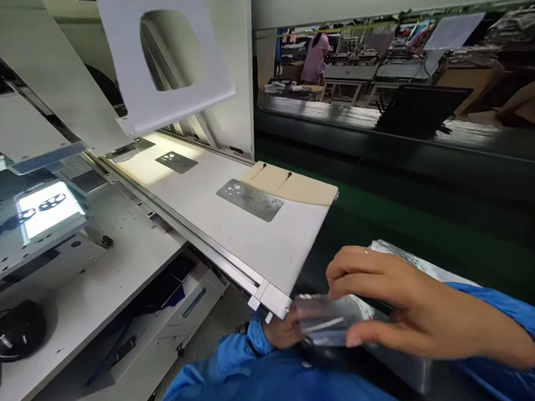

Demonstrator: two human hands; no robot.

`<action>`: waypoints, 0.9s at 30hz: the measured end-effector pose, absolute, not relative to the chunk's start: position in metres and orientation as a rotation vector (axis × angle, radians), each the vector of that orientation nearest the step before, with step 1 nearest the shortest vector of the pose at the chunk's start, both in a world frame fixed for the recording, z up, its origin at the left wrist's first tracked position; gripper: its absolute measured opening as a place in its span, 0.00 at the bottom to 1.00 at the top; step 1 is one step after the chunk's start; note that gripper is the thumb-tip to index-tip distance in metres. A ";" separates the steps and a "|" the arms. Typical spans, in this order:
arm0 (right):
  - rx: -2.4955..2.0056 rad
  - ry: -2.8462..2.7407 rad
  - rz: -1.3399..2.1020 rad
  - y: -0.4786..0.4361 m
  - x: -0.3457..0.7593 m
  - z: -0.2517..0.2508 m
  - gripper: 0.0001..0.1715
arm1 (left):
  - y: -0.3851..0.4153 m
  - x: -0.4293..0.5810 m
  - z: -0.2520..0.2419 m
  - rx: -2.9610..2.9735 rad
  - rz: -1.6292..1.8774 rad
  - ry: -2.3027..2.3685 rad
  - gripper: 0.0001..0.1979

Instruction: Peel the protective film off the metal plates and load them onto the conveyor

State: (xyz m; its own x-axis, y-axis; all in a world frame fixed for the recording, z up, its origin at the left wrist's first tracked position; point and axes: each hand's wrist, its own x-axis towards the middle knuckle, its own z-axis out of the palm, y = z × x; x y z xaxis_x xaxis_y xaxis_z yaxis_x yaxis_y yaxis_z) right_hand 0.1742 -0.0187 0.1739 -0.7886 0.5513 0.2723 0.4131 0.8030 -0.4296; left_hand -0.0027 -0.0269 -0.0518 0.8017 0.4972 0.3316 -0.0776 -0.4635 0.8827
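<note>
My right hand (pixel 414 309) is curled over a thin silvery plate (pixel 321 325), fingers pinching its top and near edge, just off the near corner of a white conveyor belt (pixel 269 247). My left hand (pixel 282 333) sits under the same plate, mostly hidden, in a blue sleeve. A grey phone back plate with camera holes (pixel 250 199) lies on the belt. Another grey plate (pixel 176 161) lies farther along, under a white hood (pixel 168 57). Beneath my right forearm is a shiny stack or tray (pixel 407 259) of silvery parts.
A lit inspection screen (pixel 46 210) showing dark shapes stands at the left above a white bench. A black rounded object (pixel 16 329) rests at the far left. A dark green line (pixel 428 217) runs on the right; a person in pink stands far behind.
</note>
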 end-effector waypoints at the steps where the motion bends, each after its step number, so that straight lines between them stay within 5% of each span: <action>1: -0.760 -2.634 0.451 -0.028 0.183 0.170 0.17 | -0.028 -0.004 -0.050 1.909 0.759 0.300 0.28; 14: -0.958 -2.391 0.419 -0.044 0.203 0.128 0.11 | -0.026 0.003 -0.026 1.782 0.629 0.632 0.21; 21: -0.570 -2.326 -0.426 -0.047 0.204 0.115 0.11 | -0.021 0.007 -0.016 1.757 0.773 0.552 0.23; 27: -0.664 -2.225 -0.379 -0.044 0.194 0.119 0.12 | -0.016 0.001 -0.023 1.687 0.788 0.594 0.26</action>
